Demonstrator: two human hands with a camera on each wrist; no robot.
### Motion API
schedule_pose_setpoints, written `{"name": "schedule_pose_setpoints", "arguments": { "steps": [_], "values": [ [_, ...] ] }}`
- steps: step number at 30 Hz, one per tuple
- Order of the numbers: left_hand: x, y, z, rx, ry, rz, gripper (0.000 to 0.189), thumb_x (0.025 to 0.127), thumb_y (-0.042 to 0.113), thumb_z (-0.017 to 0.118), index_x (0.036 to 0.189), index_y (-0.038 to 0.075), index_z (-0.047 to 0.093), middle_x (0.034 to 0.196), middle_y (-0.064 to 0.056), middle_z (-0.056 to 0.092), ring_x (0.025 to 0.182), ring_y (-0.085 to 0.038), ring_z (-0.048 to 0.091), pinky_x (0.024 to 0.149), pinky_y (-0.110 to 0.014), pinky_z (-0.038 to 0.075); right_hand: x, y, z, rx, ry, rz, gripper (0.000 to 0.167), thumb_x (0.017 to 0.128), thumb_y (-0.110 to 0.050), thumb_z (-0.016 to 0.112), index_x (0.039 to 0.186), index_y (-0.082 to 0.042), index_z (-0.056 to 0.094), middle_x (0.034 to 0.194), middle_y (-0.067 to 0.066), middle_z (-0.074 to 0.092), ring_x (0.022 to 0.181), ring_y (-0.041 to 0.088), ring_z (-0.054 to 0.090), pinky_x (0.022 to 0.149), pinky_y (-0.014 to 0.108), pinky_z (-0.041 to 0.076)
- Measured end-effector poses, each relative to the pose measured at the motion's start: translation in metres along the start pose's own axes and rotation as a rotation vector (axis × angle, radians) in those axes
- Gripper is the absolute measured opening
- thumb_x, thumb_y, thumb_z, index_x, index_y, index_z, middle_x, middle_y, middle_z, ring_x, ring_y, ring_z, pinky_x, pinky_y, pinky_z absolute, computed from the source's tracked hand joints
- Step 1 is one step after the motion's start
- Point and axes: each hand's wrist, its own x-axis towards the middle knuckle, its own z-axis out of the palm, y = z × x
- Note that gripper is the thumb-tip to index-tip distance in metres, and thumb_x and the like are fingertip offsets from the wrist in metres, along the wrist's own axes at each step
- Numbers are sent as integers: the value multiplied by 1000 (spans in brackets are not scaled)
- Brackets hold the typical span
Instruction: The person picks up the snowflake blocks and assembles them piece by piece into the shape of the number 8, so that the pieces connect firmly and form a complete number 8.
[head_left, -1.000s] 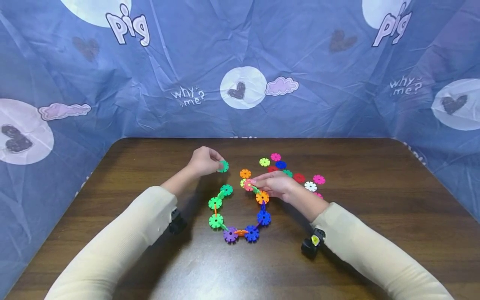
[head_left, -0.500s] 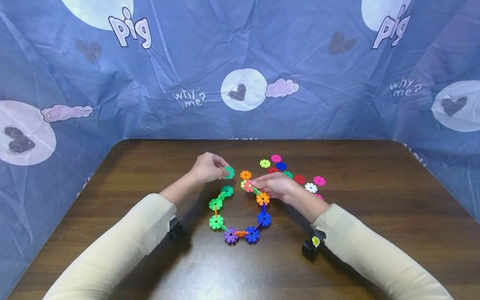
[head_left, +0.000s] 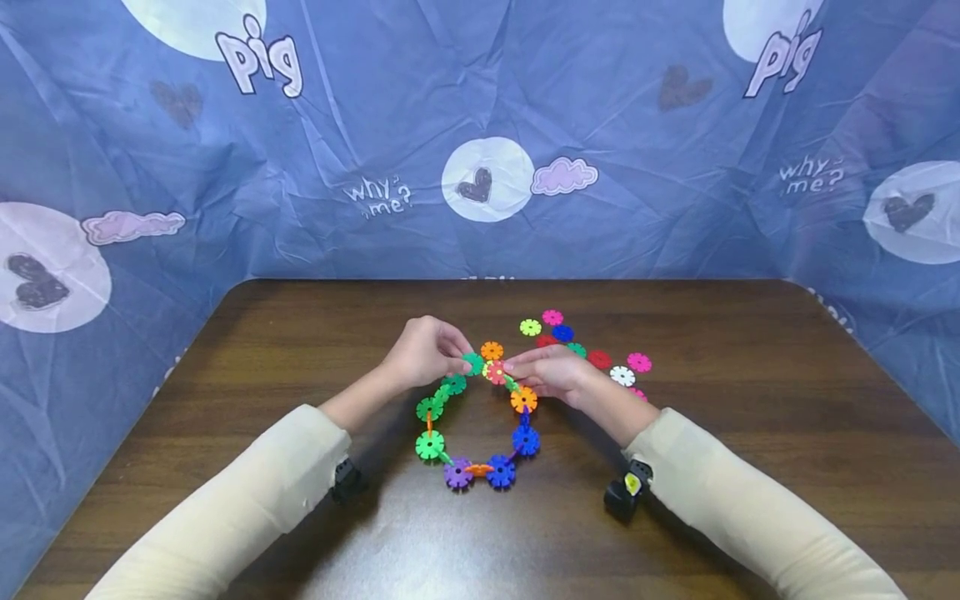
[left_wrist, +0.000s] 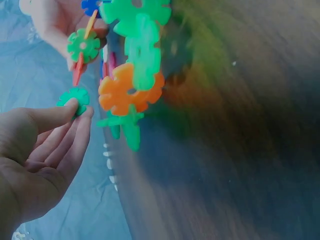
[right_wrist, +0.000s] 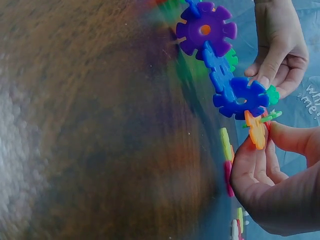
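At the left, a cream sleeve [head_left: 217,500] of soft, lightly creased cloth, with a black wrist camera [head_left: 347,481] at its cuff, leads to the left hand [head_left: 429,354]. Its thumb and fingertips pinch a teal disc [head_left: 472,363], thin, smooth plastic, round and notched about the rim like a flower. The disc is at the far side of a chain [head_left: 430,446] of such pieces, between its ends; whether its slots engage a neighbour cannot be told.

The chain makes a nearly closed ring over the dark, wood-grained worktop [head_left: 480,554], which has a glossy patch at the near side. Flat-facing pieces alternate with edge-on ones pushed into their notches: greens along the left, a purple disc [head_left: 458,473] and an orange piece [head_left: 478,470] at the near side, then blues and an orange disc [head_left: 523,399] up the right.

The right hand [head_left: 551,372] pinches the chain's right end, by a coral disc [head_left: 497,372] just beside the teal one. Past its fingers lie loose discs [head_left: 599,360], flat and scattered, in red, yellow, blue, green, white and pink. Farther right come another black camera [head_left: 624,492] and the right sleeve [head_left: 765,500]. Wrinkled blue cloth [head_left: 480,83] hangs behind.
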Motion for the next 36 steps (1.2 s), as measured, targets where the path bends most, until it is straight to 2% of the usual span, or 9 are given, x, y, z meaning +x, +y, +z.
{"name": "schedule_pose_setpoints", "arguments": {
  "steps": [7,13,16,21,23,29,32,36],
  "values": [
    [-1,2,6,57,39,14,10,78,10,79,83,4,73,76,-9,74,60,-10,66,58,-22,55,0,-1,0,16,-3,0,39,94,-20,61,126,3,59,92,-5,71,94,14,64,109,46,42],
    [-3,3,7,38,34,13,11,77,10,80,83,3,73,75,-10,74,61,-14,69,56,-22,54,1,-1,2,19,-19,-5,39,94,-20,61,126,4,58,82,-10,69,85,9,64,108,45,43],
    [-3,1,9,42,15,51,11,78,9,79,84,3,73,76,-10,74,62,-16,70,55,-22,54,2,-1,3,14,-5,5,38,94,-18,61,125,4,59,83,-8,70,89,11,64,109,46,43],
    [-4,-1,13,57,16,139,10,78,8,78,81,1,72,74,-11,74,61,-18,70,55,-21,54,1,-1,7,8,52,36,35,93,-16,63,121,4,62,101,4,73,102,19,65,108,47,43],
    [-5,-2,15,44,38,161,9,78,6,78,79,0,72,71,-12,73,60,-18,70,53,-20,53,1,-1,9,19,54,39,35,93,-14,62,122,6,61,102,5,73,98,18,66,108,46,44],
    [-5,-2,19,22,111,193,7,77,3,78,75,0,71,67,-11,72,56,-15,66,51,-19,52,2,-5,12,67,90,51,34,92,-12,63,121,6,62,86,0,69,75,11,64,104,43,48],
    [-4,-1,19,41,129,201,8,77,4,78,76,1,71,70,-11,73,59,-13,67,54,-20,54,4,-6,11,74,102,53,35,92,-14,64,121,4,63,88,0,69,74,10,63,101,40,50],
    [-2,0,18,71,124,188,8,77,6,79,78,3,72,74,-10,74,66,-15,70,62,-24,57,5,-3,8,49,75,35,36,94,-19,62,124,1,62,97,1,72,80,9,64,100,36,50]
  ]
}}
